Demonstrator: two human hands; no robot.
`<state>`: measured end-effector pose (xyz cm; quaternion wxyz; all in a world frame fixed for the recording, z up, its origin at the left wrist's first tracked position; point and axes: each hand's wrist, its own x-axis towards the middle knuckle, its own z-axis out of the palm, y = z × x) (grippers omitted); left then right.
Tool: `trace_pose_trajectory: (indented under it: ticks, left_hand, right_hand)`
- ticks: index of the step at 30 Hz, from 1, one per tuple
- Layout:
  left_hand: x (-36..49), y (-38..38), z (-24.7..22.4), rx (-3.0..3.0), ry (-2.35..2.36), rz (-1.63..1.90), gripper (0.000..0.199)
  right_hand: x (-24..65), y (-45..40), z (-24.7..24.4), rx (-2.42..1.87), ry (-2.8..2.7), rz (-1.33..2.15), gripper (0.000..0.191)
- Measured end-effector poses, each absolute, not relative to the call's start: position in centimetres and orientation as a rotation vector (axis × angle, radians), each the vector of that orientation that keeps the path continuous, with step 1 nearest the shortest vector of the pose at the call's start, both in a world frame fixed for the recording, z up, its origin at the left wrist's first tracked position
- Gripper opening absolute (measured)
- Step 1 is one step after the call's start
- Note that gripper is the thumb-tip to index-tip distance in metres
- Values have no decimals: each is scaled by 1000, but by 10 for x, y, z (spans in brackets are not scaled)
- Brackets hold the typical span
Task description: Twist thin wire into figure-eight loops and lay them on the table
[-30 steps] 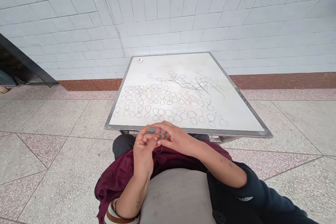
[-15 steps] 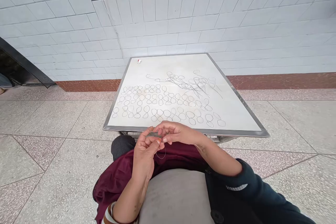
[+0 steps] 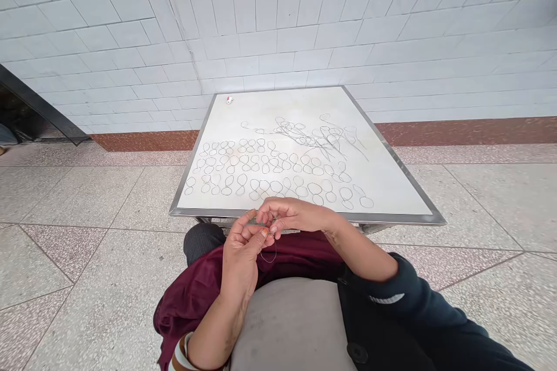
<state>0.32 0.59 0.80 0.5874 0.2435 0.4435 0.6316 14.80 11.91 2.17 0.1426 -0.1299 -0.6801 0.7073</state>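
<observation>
Both hands meet in front of the near edge of a white table (image 3: 391, 200). My left hand (image 3: 243, 243) pinches a thin dark wire (image 3: 268, 261) between thumb and fingertips; a loop of it hangs below against the maroon cloth. My right hand (image 3: 293, 215) comes in from the right, its thumb and fingers closed on the same wire beside the left fingertips. How the wire runs between the fingers is too fine to make out. On the table behind lie rows of wire pieces shaped like figure eights (image 3: 315, 189).
Farther back on the table is a tangled pile of longer looped wires (image 3: 308, 136). A small white and red object (image 3: 230, 100) lies at the far left corner. The table stands near a tiled wall (image 3: 278, 40) with a barred window above.
Both hands stay together with the wire. The right hand has shifted very slightly, and the view has moved a little.
</observation>
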Motion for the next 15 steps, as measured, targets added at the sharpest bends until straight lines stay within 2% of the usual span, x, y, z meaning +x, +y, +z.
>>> trace_pose_trajectory:
  ticks: [5,10,15]
  left_hand:
    - [4,8,5,600,1052,1506,37]
    - [0,10,3,623,1104,1567,39]
    - [-3,8,1,638,1165,1593,48]
  right_hand:
    - [146,121,18,-349,-1938,2055,25]
    - [138,115,0,-382,-1676,2089,36]
    - [133,104,-11,-444,-1420,2064,24]
